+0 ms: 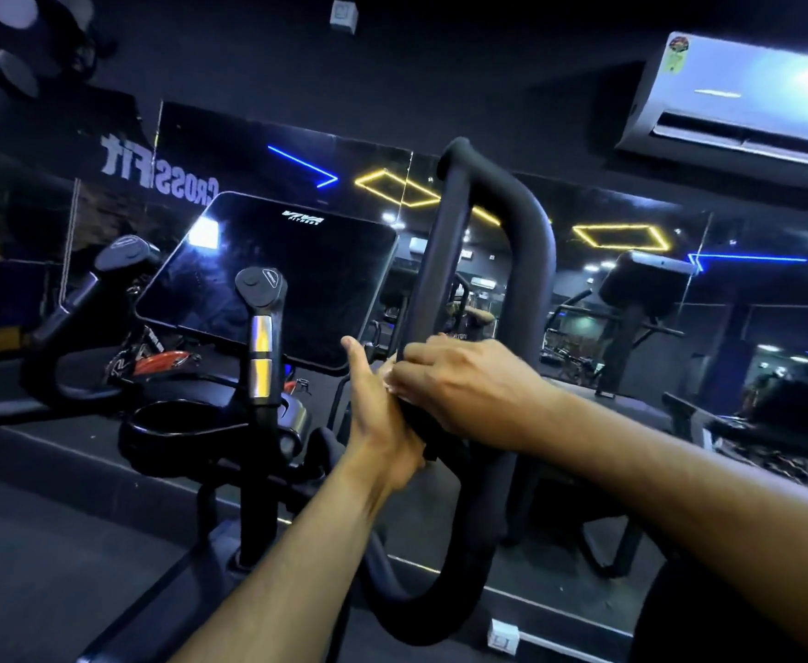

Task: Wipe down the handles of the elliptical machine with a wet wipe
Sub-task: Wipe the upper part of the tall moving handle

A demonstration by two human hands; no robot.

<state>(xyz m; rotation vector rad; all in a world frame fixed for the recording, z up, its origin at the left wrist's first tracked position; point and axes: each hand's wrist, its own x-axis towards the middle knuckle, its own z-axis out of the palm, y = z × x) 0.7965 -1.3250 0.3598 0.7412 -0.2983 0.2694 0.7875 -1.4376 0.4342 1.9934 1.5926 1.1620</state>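
Mirrored gym wall behind: both hands, left hand (pixel 377 413) and right hand (pixel 459 390), wrap the loop handle (pixel 440 260), whose long axis rises above them, wet wipe (pixel 389 381) barely visible between.

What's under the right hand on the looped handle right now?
The right hand curls over the looped handle, with a pale sliver of wet wipe showing at its fingertips. The left hand grips just below. The rest of the wipe is covered.
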